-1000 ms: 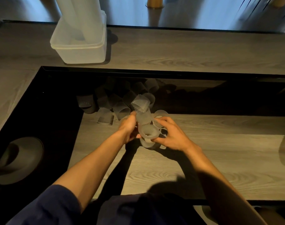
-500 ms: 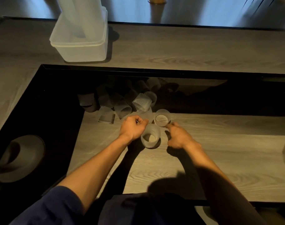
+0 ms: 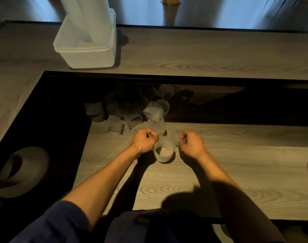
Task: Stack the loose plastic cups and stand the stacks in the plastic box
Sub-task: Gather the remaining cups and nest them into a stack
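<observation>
A ribbed translucent cup stack (image 3: 164, 152) stands upright on the wooden surface between my hands. My left hand (image 3: 144, 142) is curled at its left rim and pinches that rim between thumb and fingers. My right hand (image 3: 191, 145) is curled just right of it, fingers round a faint clear cup (image 3: 178, 140) that is hard to make out. Behind my hands lies a heap of loose cups (image 3: 134, 116), several on their sides and partly in shadow. The plastic box (image 3: 86, 53) sits far left on the upper counter, with tall cup stacks (image 3: 90, 20) leaning in it.
A black glossy border (image 3: 65, 120) surrounds the lower wooden surface (image 3: 237, 163), and a raised counter (image 3: 202, 55) runs behind it. A dark hat-shaped object (image 3: 21, 172) lies at the left. A gold post (image 3: 170, 0) stands at the far edge.
The short stack went from being held up in both hands to standing on the surface. My right hand then moved to the upright cup on the right and closed round it.
</observation>
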Demonstrator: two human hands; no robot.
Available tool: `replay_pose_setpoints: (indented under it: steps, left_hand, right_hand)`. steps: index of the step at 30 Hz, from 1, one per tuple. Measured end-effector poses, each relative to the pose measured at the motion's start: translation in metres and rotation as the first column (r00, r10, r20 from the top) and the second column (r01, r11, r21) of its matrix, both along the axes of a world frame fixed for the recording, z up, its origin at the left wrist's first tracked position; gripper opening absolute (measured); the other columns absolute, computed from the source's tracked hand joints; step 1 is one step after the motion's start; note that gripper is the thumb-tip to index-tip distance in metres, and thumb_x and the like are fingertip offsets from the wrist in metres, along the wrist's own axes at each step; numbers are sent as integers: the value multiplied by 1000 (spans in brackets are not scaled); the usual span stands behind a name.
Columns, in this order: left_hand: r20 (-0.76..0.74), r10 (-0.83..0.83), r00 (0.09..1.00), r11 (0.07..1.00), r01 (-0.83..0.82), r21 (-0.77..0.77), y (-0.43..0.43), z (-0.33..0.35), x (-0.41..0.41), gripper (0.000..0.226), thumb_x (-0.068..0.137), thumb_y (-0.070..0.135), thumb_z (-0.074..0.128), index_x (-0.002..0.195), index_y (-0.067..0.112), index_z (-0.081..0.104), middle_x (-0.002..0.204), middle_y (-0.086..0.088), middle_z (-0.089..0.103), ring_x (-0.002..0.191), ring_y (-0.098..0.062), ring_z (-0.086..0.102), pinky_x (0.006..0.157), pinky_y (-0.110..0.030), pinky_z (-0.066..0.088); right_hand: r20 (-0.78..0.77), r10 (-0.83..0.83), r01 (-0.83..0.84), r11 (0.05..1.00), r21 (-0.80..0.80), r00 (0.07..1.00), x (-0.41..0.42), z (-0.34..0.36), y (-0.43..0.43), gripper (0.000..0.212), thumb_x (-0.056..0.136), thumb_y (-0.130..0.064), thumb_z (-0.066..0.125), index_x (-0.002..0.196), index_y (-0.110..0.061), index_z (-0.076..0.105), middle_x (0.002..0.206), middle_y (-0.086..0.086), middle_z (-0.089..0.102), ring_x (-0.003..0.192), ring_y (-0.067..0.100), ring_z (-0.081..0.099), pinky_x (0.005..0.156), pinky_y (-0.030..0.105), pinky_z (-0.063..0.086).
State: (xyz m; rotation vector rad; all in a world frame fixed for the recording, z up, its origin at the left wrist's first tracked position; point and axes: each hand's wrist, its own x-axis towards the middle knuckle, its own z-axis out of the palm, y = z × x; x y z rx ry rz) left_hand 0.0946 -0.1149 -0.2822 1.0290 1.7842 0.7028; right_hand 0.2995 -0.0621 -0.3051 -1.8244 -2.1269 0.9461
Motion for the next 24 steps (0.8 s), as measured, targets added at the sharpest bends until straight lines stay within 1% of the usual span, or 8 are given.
replay_pose_setpoints:
  steps: [2, 4, 6, 7, 10, 13, 18, 24]
  left_hand:
    - [26, 4, 1000, 1000, -4, -12, 0, 0, 1, 5, 97, 16, 66, 95, 13, 69, 96, -6, 70, 84, -20, 71, 83, -41, 63]
    - [40, 1, 999, 1000, -1, -19, -1, 0, 1, 5, 97, 15, 66, 96, 12, 69, 98, -7, 70, 84, -19, 70, 81, -37, 63]
    - [58, 9, 998, 1000, -7, -26, -2, 0, 0, 4, 98, 14, 66, 95, 13, 68, 100, -8, 69, 85, -19, 70, 75, -32, 62]
    - [72, 14, 997, 999, -12, -30, -2, 0, 0, 4, 98, 14, 65, 95, 13, 68, 100, -8, 69, 86, -19, 70, 73, -30, 60]
    - [102, 19, 995, 999, -14, -44, -2, 0, 0, 4, 97, 12, 65, 97, 10, 68, 101, -8, 69, 87, -18, 69, 71, -27, 58]
    - [122, 19, 992, 998, -12, -56, -3, 0, -2, 9, 95, 12, 69, 101, 6, 70, 102, -11, 71, 83, -17, 68, 66, -24, 54]
    - [167, 57, 984, 997, -46, -69, -4, -3, -8, 7, 93, 14, 72, 97, 9, 72, 96, -11, 72, 80, -17, 68, 65, -25, 54]
    - [160, 99, 982, 994, -90, -61, -4, -7, -6, 9, 93, 11, 68, 98, 4, 71, 91, -11, 72, 82, -20, 68, 83, -40, 61]
  right_hand:
    - [-216, -183, 194, 980, 33, 959, 5, 11, 1, 17, 93, -16, 71, 91, -24, 55, 91, -1, 62, 86, 18, 63, 72, 30, 50]
    - [-525, -298, 298, 951, -87, 797, 11, 32, 2, 17, 93, -20, 73, 92, -20, 57, 88, 1, 63, 80, 15, 62, 69, 29, 53]
    - [-710, -328, 193, 944, -267, 623, 17, 52, 2, 12, 94, -19, 72, 96, -17, 60, 88, 1, 67, 80, 15, 65, 68, 28, 54]
    - [-737, -282, 87, 952, -292, 614, 20, 58, 1, 9, 94, -17, 71, 98, -16, 63, 88, 0, 69, 82, 15, 66, 70, 29, 55]
    - [-666, -13, -189, 955, -230, 746, 21, 65, -5, 5, 92, -13, 72, 96, -16, 70, 91, -1, 72, 88, 18, 69, 80, 30, 57]
    - [-513, 199, -311, 940, -141, 835, 11, 65, -10, 7, 88, -12, 77, 92, -18, 74, 89, -5, 74, 86, 10, 70, 78, 24, 57]
    - [-267, 349, -387, 916, -104, 898, -2, 62, -14, 12, 84, -20, 83, 80, -25, 72, 93, -10, 65, 87, 10, 64, 81, 27, 53]
    - [-37, 477, -477, 879, 20, 878, -6, 70, -16, 18, 83, -21, 81, 76, -28, 66, 98, -11, 52, 91, 4, 53, 77, 18, 42]
